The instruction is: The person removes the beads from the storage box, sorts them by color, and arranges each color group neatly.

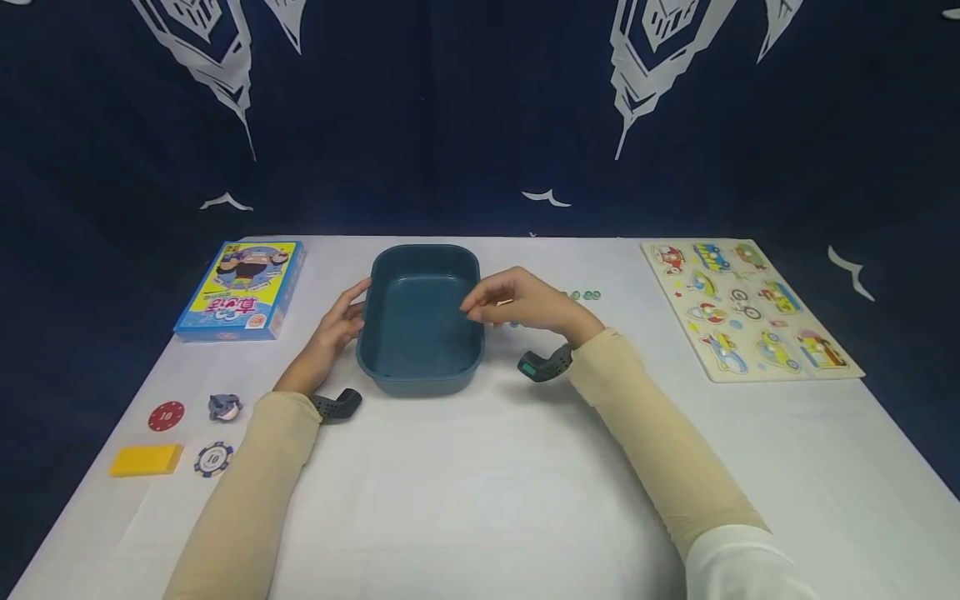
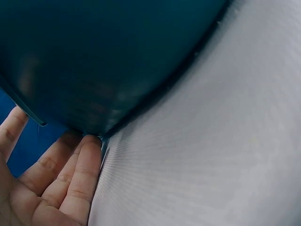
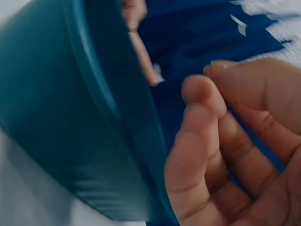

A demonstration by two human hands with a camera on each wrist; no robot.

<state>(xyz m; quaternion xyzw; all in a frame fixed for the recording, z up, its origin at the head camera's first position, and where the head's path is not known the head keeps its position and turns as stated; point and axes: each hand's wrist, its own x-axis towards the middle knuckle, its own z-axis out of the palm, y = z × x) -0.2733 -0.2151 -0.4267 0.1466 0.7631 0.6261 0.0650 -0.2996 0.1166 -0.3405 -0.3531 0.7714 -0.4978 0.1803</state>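
A dark teal plastic bin (image 1: 422, 387) stands on the white table. Against its left side my left hand (image 1: 330, 337) rests with fairly straight fingers; in the left wrist view those fingers (image 2: 83, 174) touch the outer wall near the base. My right hand (image 1: 528, 302) is at the bin's right rim, its fingers bent loosely and the thumb close to the index finger. Nothing shows between the fingertips in the right wrist view, where the right hand (image 3: 244, 136) is beside the bin's rim (image 3: 94, 61). Small green round pieces (image 1: 585, 295) lie beyond the right hand, partly hidden by it.
At the back left lies a blue and yellow box (image 1: 238, 287). Nearer are a red chip (image 1: 166, 416), a small grey-blue figure (image 1: 224, 407), a yellow block (image 1: 146, 460) and a white-and-blue chip (image 1: 213, 459). A picture puzzle board (image 1: 750, 308) lies at the right.
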